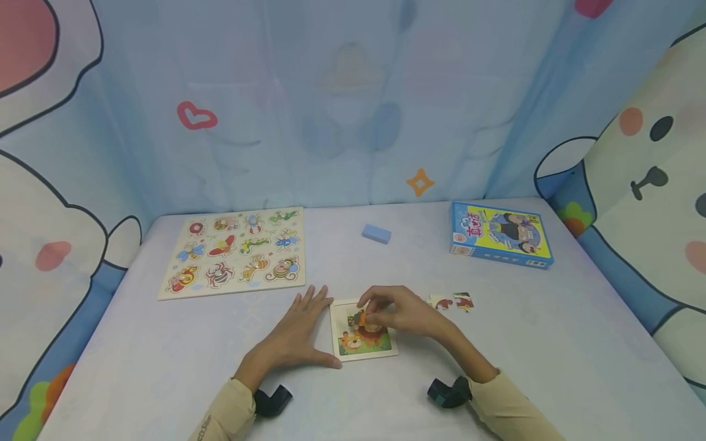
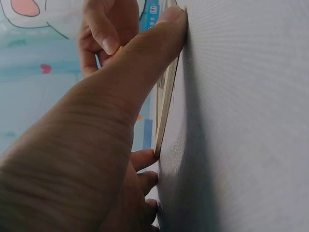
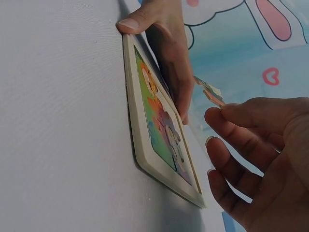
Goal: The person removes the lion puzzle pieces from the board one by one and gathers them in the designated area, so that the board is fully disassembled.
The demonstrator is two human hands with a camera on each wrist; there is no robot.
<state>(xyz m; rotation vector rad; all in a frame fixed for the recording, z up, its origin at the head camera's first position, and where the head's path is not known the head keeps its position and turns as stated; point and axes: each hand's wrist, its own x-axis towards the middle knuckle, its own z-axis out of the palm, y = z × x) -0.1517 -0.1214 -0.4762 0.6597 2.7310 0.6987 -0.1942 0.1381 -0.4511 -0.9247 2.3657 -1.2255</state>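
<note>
A pale blue printed curtain (image 1: 309, 79) backs a white cloth-covered table (image 1: 524, 373), meeting it along the far edge.

Head view: a wooden insect board (image 1: 231, 293) lies far left; its near right corner is near the fingertips of the left hand (image 1: 298, 335). A blue block (image 1: 377, 233) lies at far centre, and a blue and yellow box (image 1: 502, 236) at far right, well apart from both hands. The picture tray (image 1: 368, 356) lies flat between the hands. Two loose pieces (image 1: 464, 301) lie beyond the right hand (image 1: 405, 312), to the right of the tray. The left hand is spread wide, with the thumb at the tray's near left corner and the index finger at the far left. The right hand reaches in from the right, bent at the wrist.

Left wrist view: the left thumb lies along the tray's near end and the index fingertip touches its far corner; the other fingers are spaced apart.

Right wrist view: the right thumb and index finger pinch a picture piece (image 3: 211, 93), raised apart from the tray. The remaining fingers curve loosely, separated and holding nothing.
</note>
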